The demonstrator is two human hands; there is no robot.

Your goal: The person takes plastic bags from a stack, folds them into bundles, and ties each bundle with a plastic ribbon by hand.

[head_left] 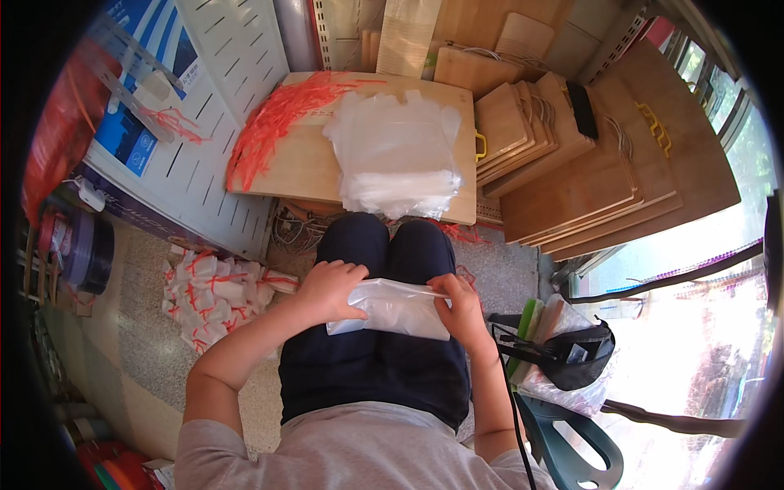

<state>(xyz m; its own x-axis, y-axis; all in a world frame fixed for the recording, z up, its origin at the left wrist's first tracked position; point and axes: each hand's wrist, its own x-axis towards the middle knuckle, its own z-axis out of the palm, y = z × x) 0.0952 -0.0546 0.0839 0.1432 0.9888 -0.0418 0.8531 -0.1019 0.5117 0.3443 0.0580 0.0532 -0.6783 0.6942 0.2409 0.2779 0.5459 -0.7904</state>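
Observation:
Across my thighs lies a folded white, translucent plastic bag [396, 312]. My left hand [331, 291] grips its left end, with the thumb and fingers on either side of the upper corner. At the right end my right hand [460, 305] pinches the upper edge between thumb and fingers. In front of my knees, a stack of similar white plastic bags [396, 151] rests on a wooden board [453, 98]. Red plastic strings [278, 122] are heaped along the board's left side.
On the floor to my left is a pile of white bundles [216, 298] tied with red string. Wooden boards [572, 200], some with yellow handles, lean at the right. A black bag [584, 359] sits beside a dark green plastic chair part [572, 449]. A white perforated panel [216, 73] stands left.

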